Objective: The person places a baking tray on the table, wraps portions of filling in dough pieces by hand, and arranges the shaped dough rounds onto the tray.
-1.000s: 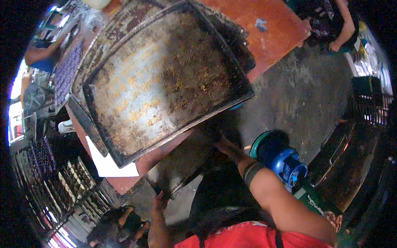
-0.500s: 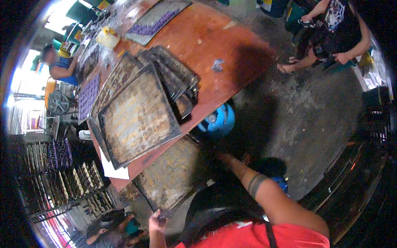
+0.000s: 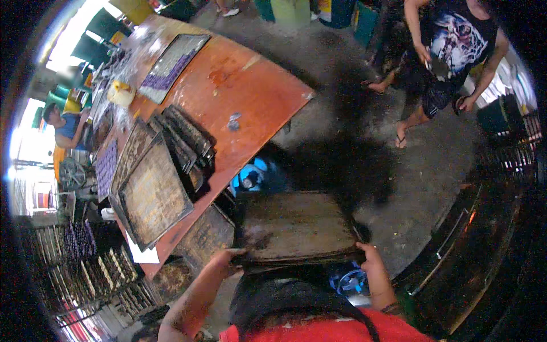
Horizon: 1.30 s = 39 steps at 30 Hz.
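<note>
A worn, scorched baking tray [image 3: 296, 222] lies roughly level in front of my waist. Its near edge looks layered, but I cannot tell whether several trays are stacked there. My left hand [image 3: 229, 262] is closed on its near left corner, and my right hand [image 3: 370, 256] grips the near right corner. Left of it, another stained baking tray [image 3: 204, 236] leans low beside the table. On the table's near part, a large browned tray [image 3: 154, 191] rests over several dark trays [image 3: 182, 137].
The orange-red table [image 3: 250, 85] carries a tray of purple pieces [image 3: 171, 68] and a yellow-white jug [image 3: 121, 94]. A blue container [image 3: 250, 174] stands under its edge. One person [image 3: 456, 51] stands far right; another [image 3: 71, 128] works far left. Loaded racks [image 3: 108, 265] stand left.
My right hand has come up from low beside the table, and both hands now hold a tray before me. My view has swung right, so the table appears farther left.
</note>
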Each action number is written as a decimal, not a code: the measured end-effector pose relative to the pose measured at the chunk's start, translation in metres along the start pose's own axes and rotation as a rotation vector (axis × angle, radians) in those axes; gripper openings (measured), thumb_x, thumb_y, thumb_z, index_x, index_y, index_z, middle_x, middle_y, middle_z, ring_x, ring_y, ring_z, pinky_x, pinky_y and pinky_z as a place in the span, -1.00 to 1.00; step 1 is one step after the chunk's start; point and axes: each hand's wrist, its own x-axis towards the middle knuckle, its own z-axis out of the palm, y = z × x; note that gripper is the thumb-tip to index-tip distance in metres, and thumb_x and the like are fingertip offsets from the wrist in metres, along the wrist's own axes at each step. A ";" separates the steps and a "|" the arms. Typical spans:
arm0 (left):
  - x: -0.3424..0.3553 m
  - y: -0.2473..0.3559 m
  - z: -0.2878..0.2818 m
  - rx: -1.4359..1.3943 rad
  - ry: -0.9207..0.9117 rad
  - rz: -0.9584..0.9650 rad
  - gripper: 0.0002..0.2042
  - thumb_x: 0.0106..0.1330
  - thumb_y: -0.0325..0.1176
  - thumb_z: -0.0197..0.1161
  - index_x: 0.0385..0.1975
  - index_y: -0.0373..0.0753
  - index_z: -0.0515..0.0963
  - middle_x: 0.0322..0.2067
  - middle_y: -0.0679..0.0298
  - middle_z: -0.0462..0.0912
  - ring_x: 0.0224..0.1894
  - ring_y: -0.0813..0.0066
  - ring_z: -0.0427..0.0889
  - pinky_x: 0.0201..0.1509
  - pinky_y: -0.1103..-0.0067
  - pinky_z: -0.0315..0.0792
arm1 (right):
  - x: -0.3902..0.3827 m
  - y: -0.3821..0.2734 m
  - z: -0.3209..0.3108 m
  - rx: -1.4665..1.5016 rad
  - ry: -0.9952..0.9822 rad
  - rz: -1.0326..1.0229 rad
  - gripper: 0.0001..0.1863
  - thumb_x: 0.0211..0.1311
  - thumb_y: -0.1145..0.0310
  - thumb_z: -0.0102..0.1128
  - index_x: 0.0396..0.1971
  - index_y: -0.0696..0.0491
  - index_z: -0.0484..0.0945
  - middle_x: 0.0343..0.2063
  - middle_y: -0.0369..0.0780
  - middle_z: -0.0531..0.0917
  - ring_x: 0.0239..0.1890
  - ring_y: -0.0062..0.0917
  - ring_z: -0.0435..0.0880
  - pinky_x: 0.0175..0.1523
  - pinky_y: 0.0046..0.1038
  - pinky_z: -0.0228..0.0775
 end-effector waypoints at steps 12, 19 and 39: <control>0.110 0.269 0.131 -0.087 -0.194 0.123 -0.63 0.42 -0.34 0.19 0.14 -0.41 0.55 -0.05 0.07 0.73 -0.07 0.20 0.72 0.06 0.36 0.59 | -0.105 -0.018 -0.108 -0.506 0.605 -0.778 -0.66 0.27 0.30 0.35 -0.01 0.13 0.64 -0.10 -0.14 0.73 -0.11 -0.22 0.74 0.00 -0.13 0.60; 0.184 0.399 0.131 -0.040 -0.185 0.180 -0.62 0.38 -0.36 0.24 0.14 -0.40 0.54 -0.04 0.08 0.73 -0.08 0.21 0.72 0.06 0.37 0.59 | -0.070 -0.155 -0.055 -0.549 0.596 -0.937 -0.60 0.33 0.26 0.31 0.08 0.14 0.60 -0.07 -0.15 0.72 -0.07 -0.24 0.71 0.07 -0.13 0.57; 0.361 0.744 0.071 -0.159 0.312 0.250 -0.55 0.31 -0.15 0.28 0.17 -0.18 0.61 0.04 0.13 0.69 0.10 0.21 0.60 0.26 0.33 0.42 | 0.069 -0.694 0.226 -0.709 0.306 -0.944 -0.39 0.29 0.15 0.32 0.29 0.01 0.43 0.17 -0.17 0.60 0.03 -0.16 0.65 -0.05 0.06 0.53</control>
